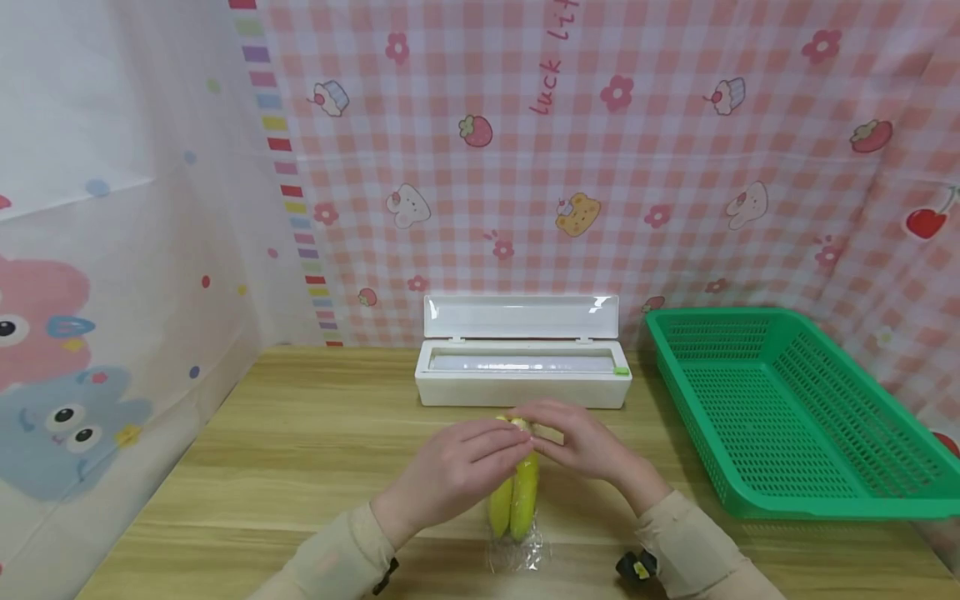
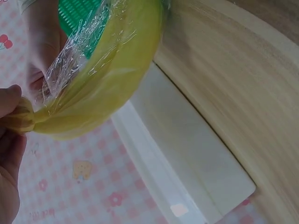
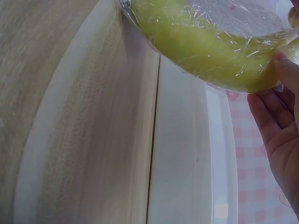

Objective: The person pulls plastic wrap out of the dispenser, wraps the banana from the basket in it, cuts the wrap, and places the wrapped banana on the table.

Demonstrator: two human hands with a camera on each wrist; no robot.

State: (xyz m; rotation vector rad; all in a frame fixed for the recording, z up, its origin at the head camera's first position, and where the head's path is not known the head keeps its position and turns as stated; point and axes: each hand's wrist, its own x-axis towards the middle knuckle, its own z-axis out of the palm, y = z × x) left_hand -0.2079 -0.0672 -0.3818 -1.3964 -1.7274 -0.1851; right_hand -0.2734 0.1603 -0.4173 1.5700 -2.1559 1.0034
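Observation:
Two yellow bananas (image 1: pixel 525 500), joined at the stem, are wrapped in clear plastic film (image 1: pixel 520 554) whose crinkled edge sticks out at the near end. My left hand (image 1: pixel 457 471) pinches the stem end between thumb and fingers, plainest in the left wrist view, where the hand (image 2: pixel 9 158) is at the left edge. From the other side, my right hand (image 1: pixel 581 437) holds the bananas just below the stem. In the right wrist view its thumb (image 3: pixel 287 70) presses the wrapped peel, with the fingers curled underneath. The stem-end bananas (image 3: pixel 205 51) arch above the table there.
Behind the hands stands a white film dispenser box (image 1: pixel 521 393) with its clear lid (image 1: pixel 521 317) raised and a green slider (image 1: pixel 621 371) at its right end. A green plastic basket (image 1: pixel 847 507) sits on the right of the wooden table (image 1: pixel 285 467). Printed cloth (image 1: pixel 480 192) hangs behind.

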